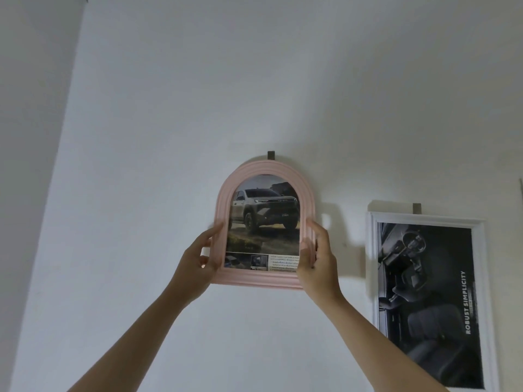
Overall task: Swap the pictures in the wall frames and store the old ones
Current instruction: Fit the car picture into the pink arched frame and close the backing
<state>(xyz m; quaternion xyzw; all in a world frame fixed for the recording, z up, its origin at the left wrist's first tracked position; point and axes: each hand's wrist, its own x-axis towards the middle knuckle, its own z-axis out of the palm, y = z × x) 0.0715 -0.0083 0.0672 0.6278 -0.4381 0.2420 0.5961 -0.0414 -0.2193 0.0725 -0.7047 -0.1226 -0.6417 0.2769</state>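
A pink arched frame point(249, 168) is against the white wall just under a grey hook point(271, 155). Inside it is a picture of a grey pickup truck point(264, 213) with a strip of text along the bottom. My left hand point(195, 261) grips the frame's lower left side, thumb on the front rim. My right hand point(318, 258) grips the lower right side, thumb on the front and fingers curled round the edge. To the right hangs a white rectangular frame point(481, 267) holding a black-and-white car-interior picture point(424, 292) with sideways lettering.
A second grey hook point(417, 208) holds the white frame. The wall point(198, 80) is plain white, with a room corner point(65, 137) at the left. The frames cast shadows on the wall to their sides.
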